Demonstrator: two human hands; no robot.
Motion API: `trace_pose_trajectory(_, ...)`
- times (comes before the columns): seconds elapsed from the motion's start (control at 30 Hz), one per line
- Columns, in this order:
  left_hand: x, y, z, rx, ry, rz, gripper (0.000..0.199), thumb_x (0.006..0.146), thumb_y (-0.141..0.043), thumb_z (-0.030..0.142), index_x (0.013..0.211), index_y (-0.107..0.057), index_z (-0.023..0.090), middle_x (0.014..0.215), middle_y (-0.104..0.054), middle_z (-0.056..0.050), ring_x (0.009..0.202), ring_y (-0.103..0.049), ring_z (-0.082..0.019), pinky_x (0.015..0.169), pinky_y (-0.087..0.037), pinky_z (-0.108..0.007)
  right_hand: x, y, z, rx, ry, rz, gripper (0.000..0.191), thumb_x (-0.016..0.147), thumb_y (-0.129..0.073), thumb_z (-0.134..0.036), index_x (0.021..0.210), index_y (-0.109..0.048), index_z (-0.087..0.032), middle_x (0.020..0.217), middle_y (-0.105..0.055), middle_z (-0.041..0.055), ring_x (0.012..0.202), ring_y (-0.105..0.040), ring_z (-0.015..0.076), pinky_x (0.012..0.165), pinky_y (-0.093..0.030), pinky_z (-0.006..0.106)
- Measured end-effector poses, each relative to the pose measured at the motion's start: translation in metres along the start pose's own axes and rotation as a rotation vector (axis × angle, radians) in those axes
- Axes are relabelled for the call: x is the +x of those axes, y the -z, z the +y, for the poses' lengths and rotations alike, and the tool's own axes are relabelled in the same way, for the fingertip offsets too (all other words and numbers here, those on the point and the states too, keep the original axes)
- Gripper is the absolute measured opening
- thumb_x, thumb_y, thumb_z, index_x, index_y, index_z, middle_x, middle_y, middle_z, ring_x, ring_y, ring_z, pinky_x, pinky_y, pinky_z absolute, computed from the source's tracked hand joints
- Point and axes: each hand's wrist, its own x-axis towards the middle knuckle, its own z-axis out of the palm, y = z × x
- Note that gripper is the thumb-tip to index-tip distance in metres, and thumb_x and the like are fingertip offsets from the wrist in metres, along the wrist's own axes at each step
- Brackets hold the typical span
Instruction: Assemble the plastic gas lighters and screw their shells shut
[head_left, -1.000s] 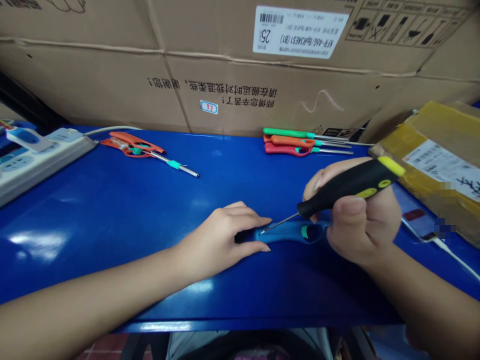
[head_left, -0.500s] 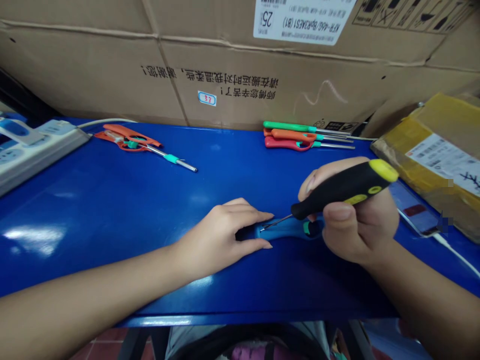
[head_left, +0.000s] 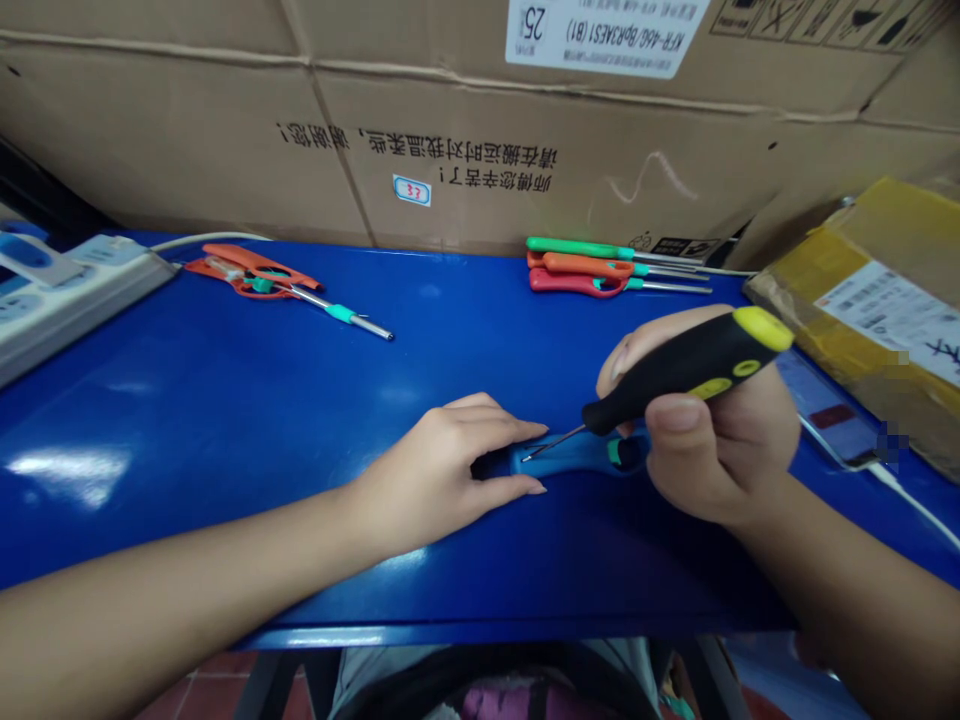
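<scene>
The blue lighter handle (head_left: 574,456) lies on the blue tabletop (head_left: 450,590), directly ahead of the left hand (head_left: 431,470) and to the left of the right hand (head_left: 724,450). The left hand has its thumb and index finger apart, one along each side of the handle's left end; whether they press on it, I cannot tell. The right hand is closed around the black and yellow screwdriver (head_left: 667,375), which slants down to the left, its tip at the handle's left end. The handle's right end is partly hidden near the right hand.

Farther back, an orange lighter with a metal tube (head_left: 262,272) lies near the power strip (head_left: 82,300). Green, orange and red lighters (head_left: 574,265) lie bunched before the large cardboard box (head_left: 225,140). On the right, a phone (head_left: 832,415) lies beside the yellow-taped box (head_left: 862,270).
</scene>
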Motion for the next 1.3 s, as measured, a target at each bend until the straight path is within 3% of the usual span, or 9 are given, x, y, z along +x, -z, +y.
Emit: trace_pose_trajectory(1.3,0.0007,0.0003,0.0005,-0.004,0.003,-0.018,0.038,0.087,-0.077,0.03,0.121,-0.069,0.016,0.102,-0.076,-0.008,0.095,-0.069,-0.021,0.088,-0.057,-0.037,0.0001,-0.0019,0.0004,0.015,0.0,-0.041,0.011,0.095,-0.061,-0.036,0.099,-0.059,-0.026,0.086,-0.061,0.0018,0.064,-0.06,0.0157,0.06,-0.052,0.034)
